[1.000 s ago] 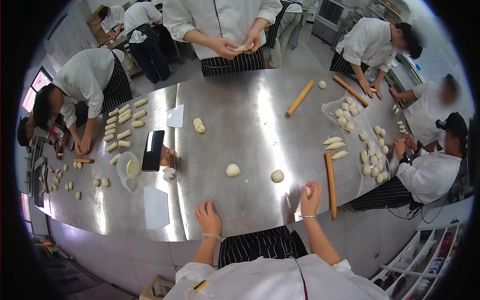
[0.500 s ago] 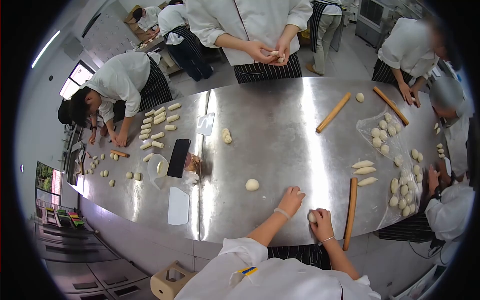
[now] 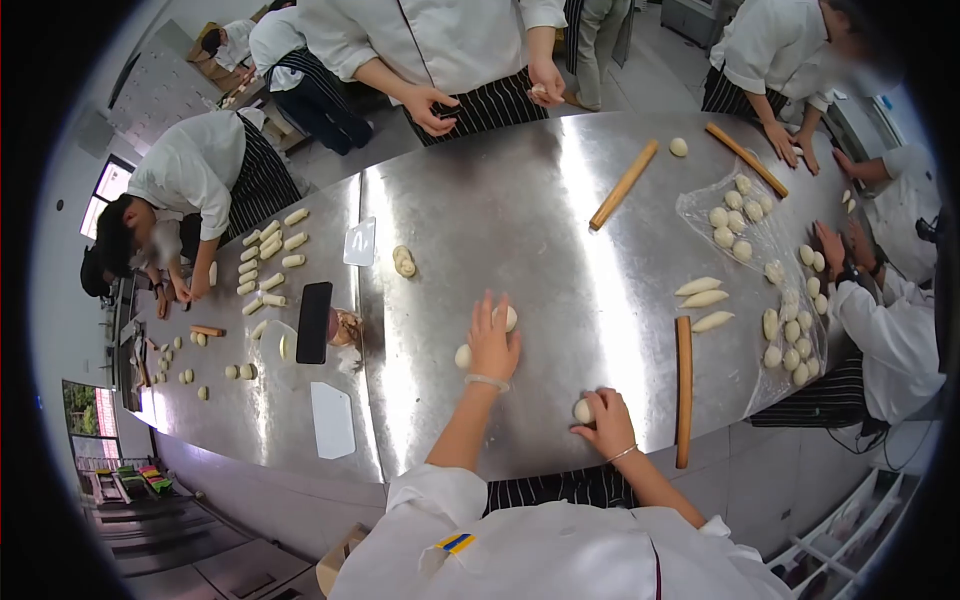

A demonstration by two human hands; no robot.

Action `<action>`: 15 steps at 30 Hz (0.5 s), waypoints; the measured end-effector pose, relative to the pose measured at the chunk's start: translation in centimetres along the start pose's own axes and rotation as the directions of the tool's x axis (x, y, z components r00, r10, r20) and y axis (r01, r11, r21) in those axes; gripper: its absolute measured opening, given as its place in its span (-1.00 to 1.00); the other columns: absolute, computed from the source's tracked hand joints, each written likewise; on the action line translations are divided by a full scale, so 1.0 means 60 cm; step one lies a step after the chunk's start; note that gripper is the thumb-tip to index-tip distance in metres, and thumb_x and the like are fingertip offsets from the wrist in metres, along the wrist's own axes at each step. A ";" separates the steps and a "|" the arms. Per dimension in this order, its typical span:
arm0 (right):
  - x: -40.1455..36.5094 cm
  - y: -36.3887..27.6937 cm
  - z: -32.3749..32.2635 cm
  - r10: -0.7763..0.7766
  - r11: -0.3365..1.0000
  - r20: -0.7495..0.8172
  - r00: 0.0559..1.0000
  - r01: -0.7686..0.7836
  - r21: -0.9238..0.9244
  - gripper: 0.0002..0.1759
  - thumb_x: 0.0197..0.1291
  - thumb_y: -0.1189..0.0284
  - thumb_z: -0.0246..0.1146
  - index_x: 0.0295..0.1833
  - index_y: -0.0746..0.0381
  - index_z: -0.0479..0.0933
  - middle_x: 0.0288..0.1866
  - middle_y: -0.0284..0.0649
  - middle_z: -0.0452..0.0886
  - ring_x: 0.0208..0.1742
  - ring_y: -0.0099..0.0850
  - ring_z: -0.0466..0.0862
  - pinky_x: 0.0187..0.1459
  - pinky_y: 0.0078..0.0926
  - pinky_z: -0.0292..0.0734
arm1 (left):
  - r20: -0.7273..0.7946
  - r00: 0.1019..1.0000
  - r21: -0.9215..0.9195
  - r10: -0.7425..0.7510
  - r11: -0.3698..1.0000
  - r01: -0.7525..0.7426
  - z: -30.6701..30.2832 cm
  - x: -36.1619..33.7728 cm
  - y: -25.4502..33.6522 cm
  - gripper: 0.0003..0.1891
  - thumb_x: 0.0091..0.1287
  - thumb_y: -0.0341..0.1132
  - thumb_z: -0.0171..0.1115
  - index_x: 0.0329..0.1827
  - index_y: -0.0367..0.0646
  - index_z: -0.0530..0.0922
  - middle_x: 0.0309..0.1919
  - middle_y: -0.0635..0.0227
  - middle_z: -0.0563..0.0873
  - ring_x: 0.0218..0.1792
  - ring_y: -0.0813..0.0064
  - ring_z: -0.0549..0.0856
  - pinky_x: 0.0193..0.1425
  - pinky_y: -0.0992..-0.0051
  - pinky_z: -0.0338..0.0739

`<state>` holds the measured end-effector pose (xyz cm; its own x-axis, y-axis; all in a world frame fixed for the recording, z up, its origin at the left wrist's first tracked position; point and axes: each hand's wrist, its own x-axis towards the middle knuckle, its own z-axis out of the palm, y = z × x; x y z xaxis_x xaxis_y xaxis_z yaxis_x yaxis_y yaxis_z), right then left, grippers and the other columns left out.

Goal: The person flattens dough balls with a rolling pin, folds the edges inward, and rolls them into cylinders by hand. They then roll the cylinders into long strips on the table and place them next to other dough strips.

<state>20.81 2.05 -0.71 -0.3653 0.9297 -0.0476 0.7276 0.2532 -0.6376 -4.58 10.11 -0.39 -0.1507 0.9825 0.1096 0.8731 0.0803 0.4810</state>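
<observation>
dough ball [image 3: 511, 318] partly hidden, far co-worker [image 3: 440, 40] cropped

We can read no word, brand or number with certainty. On the upper white scraper [image 3: 359, 242], which lies on the table [image 3: 480, 200] beside the seam, we see a dark mark, perhaps a curved figure like a 2, but it is too small and blurred for us to settle. On the nearest white jacket [image 3: 560, 550] we find a small yellow-and-blue striped tag [image 3: 456, 544]; we cannot make out any lettering on it.
</observation>
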 end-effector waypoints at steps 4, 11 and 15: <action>-0.006 0.020 0.000 0.061 0.998 -0.273 0.960 -0.062 0.004 -0.60 0.15 0.35 0.37 0.07 0.29 0.54 0.10 -0.06 0.49 0.14 -0.05 0.45 0.18 -0.16 0.39 | -0.195 0.980 -0.189 0.035 0.979 -0.073 -0.044 -0.079 -0.008 -0.34 0.24 -0.46 0.17 0.47 -0.12 0.27 0.48 0.09 0.20 0.38 -0.05 0.27 0.43 0.07 0.18; 0.066 -0.110 -0.050 0.386 0.588 -0.388 0.837 0.100 0.802 -0.72 0.49 0.38 0.01 0.11 0.31 0.48 0.13 -0.19 0.52 0.01 -0.41 0.58 0.03 -0.46 0.49 | 0.154 0.943 -0.597 0.294 0.788 -0.148 -0.100 -0.198 0.078 -0.69 0.42 -0.38 0.11 0.18 -0.27 0.49 -0.01 0.05 0.64 0.03 0.16 0.63 0.20 0.26 0.47; 0.089 -0.250 -0.129 -0.047 0.497 -0.620 0.783 0.557 0.666 -0.62 0.44 0.25 0.07 0.15 0.33 0.39 0.23 -0.08 0.39 -0.16 -0.40 0.61 -0.04 -0.41 0.52 | 0.309 0.838 -0.950 0.449 0.105 0.294 -0.123 -0.195 0.181 -0.34 0.52 -0.10 0.05 0.54 -0.16 0.01 0.34 0.17 0.40 0.36 0.36 0.41 0.42 0.34 0.27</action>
<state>12.43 5.30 14.56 0.0400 0.8822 0.4692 -0.2281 0.4652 -0.8553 3.24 -1.78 9.96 0.4088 0.9118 0.0385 -0.3934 0.1380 0.9089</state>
